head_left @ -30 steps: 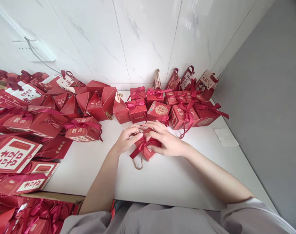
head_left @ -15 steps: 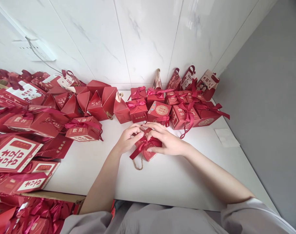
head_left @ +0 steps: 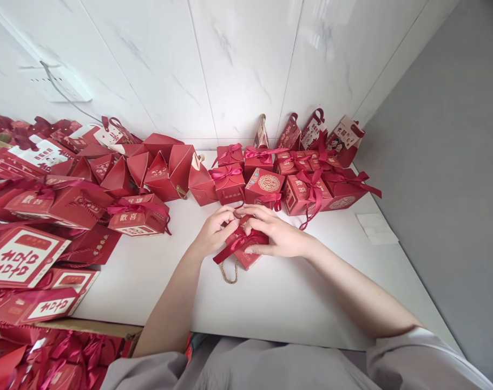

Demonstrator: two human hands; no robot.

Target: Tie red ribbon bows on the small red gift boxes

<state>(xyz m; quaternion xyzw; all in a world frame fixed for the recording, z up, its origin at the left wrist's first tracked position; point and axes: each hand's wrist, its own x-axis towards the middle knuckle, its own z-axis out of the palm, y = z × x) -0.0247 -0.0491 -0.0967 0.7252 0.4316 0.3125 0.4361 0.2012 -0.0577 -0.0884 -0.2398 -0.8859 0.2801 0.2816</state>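
Observation:
A small red gift box (head_left: 246, 257) with a dark red ribbon (head_left: 236, 246) across it rests on the white table in front of me. A twisted tan cord handle (head_left: 229, 275) hangs from its near left side. My left hand (head_left: 217, 230) grips the far left edge of the box, thumb on top and fingers curled behind. Over the top and right side curves my right hand (head_left: 276, 233), its thumb and fingers closed around the box by the ribbon. Both hands' fingertips come close together at the far edge, where part of the box is hidden.
Red gift boxes with ribbons (head_left: 266, 184) stand in rows behind my hands. To the left are piled many more red boxes (head_left: 22, 254), and a carton (head_left: 87, 325) of them sits below. A white paper (head_left: 376, 229) lies at right. A tiled wall (head_left: 246, 70) bounds the back.
Almost nothing differs. The ribbon's loose left end has shifted slightly left, and the box is turned a little under my hands.

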